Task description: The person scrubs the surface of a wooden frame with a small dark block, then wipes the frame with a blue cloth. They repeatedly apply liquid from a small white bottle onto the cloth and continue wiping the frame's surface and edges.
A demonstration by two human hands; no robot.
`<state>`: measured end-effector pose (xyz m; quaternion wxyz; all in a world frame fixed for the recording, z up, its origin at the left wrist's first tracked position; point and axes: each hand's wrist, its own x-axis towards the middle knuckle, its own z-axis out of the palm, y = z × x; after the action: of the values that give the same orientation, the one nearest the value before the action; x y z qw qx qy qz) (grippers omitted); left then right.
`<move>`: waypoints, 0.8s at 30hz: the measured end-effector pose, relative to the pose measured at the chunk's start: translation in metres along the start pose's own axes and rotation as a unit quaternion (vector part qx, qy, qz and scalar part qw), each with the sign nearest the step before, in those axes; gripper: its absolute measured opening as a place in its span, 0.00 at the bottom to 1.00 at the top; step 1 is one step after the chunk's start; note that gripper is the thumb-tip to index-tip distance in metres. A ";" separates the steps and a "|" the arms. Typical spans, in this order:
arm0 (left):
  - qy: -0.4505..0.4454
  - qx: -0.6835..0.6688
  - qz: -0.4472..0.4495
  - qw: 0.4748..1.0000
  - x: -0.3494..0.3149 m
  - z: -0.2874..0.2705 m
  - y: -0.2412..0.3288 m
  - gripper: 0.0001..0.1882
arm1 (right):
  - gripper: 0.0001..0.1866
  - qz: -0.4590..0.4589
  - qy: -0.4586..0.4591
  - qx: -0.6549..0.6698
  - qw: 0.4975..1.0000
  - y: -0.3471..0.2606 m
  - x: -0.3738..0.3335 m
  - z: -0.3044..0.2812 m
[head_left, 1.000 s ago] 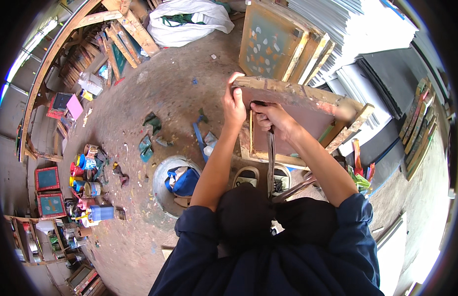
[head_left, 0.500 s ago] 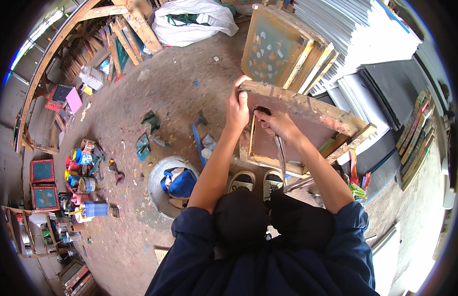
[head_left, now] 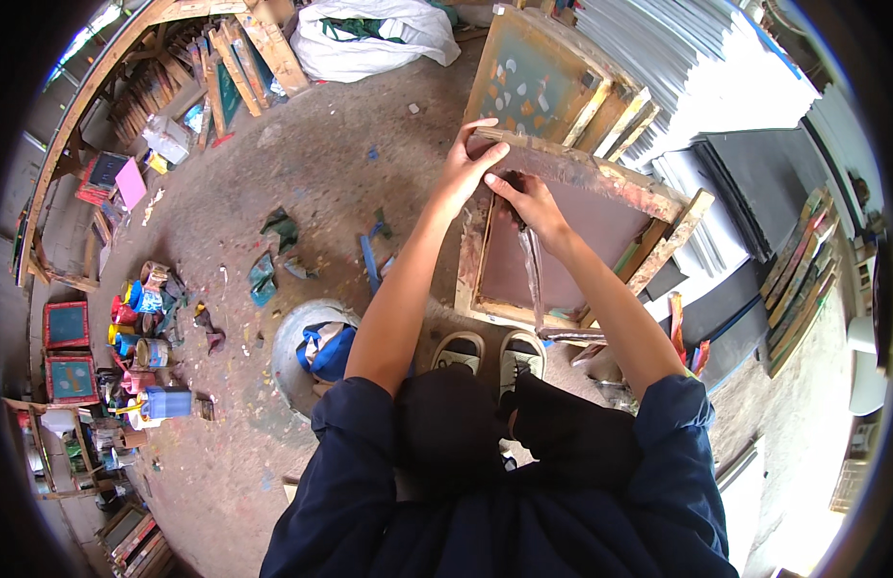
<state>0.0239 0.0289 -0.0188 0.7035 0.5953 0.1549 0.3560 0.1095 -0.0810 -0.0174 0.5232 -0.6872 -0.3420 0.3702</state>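
I hold a wooden-framed printing screen (head_left: 644, 190) tilted in front of my knees; its mesh (head_left: 600, 220) is brownish and its bars are stained. My left hand (head_left: 456, 175) grips the upper left corner, fingers at the top edge and thumb across the face. Close beside that thumb, my right hand (head_left: 535, 208) pinches a crumpled strip near the frame's inner upper left corner. From those fingers a long, shiny, tape-like strip (head_left: 534, 279) hangs over the mesh past the lower bar, then bends right. Where it is stuck, if anywhere, is hidden.
More framed screens (head_left: 523, 82) lean upright just beyond. A metal basin (head_left: 290, 361) with blue and white cloth stands left of my shoes. Paint pots (head_left: 150, 353) cluster farther left, and scraps (head_left: 263, 279) litter the floor. Stacked sheets (head_left: 745, 183) lie at the right.
The screen has turned to show more of its face. My left thumb has come across the corner toward my right hand. The strip now hangs farther left, over the mesh.
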 end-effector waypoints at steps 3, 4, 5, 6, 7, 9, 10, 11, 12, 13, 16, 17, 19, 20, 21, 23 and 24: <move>0.004 -0.026 -0.042 0.999 0.012 -0.009 0.003 0.26 | 0.22 -0.052 -0.025 -0.037 0.998 0.000 0.023 -0.001; 0.020 -0.045 -0.077 0.996 0.011 -0.011 0.004 0.27 | 0.22 -0.029 -0.037 -0.023 0.999 -0.001 0.024 0.000; 0.036 -0.050 -0.086 0.994 0.009 -0.012 0.004 0.27 | 0.22 -0.006 -0.050 -0.010 0.999 -0.004 0.024 0.001; 0.052 -0.052 -0.094 0.993 0.008 -0.015 0.006 0.28 | 0.21 0.015 -0.064 0.005 0.998 -0.010 0.024 0.005; 0.068 -0.055 -0.101 0.991 0.008 -0.018 0.007 0.28 | 0.21 0.018 -0.065 -0.006 0.998 -0.012 0.027 0.007; 0.082 -0.037 -0.075 0.993 0.011 -0.020 0.003 0.28 | 0.20 0.024 -0.067 -0.027 0.997 -0.013 0.031 0.011; 0.089 -0.027 -0.063 0.994 0.012 -0.021 0.000 0.29 | 0.21 0.031 -0.065 -0.035 0.997 -0.011 0.035 0.012; 0.094 -0.035 -0.064 0.993 0.013 -0.023 -0.002 0.28 | 0.21 0.038 -0.063 -0.042 0.996 -0.008 0.042 0.013; 0.097 -0.043 -0.066 0.992 0.014 -0.024 -0.003 0.28 | 0.21 0.047 -0.058 -0.050 0.996 -0.007 0.045 0.014; 0.100 -0.051 -0.068 0.991 0.015 -0.024 -0.003 0.28 | 0.23 0.056 -0.033 -0.076 0.995 -0.005 0.047 0.016; 0.123 -0.057 -0.047 0.990 0.022 -0.024 -0.010 0.28 | 0.27 0.056 0.047 -0.143 0.987 -0.002 0.050 0.025; 0.130 -0.058 -0.044 0.989 0.025 -0.025 -0.012 0.27 | 0.28 0.037 0.073 -0.158 0.984 -0.002 0.051 0.029; 0.143 -0.061 -0.042 0.987 0.026 -0.019 -0.015 0.27 | 0.29 0.014 0.133 -0.181 0.974 0.003 0.049 0.036; 0.149 -0.067 -0.030 0.986 0.027 -0.016 -0.016 0.26 | 0.29 0.009 0.166 -0.190 0.968 0.006 0.047 0.039; 0.150 -0.066 -0.028 0.986 0.027 -0.016 -0.016 0.26 | 0.29 0.002 0.197 -0.195 0.961 0.003 0.043 0.045; 0.154 -0.064 -0.024 0.986 0.026 -0.016 -0.017 0.26 | 0.28 0.006 0.224 -0.190 0.956 -0.003 0.035 0.051; 0.157 -0.068 -0.020 0.985 0.026 -0.015 -0.017 0.26 | 0.27 -0.007 0.245 -0.201 0.948 -0.005 0.030 0.056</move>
<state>0.0372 0.0569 -0.0333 0.7163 0.4797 0.2504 0.4406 0.0757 -0.0278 -0.0266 0.4443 -0.8453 -0.2757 0.1098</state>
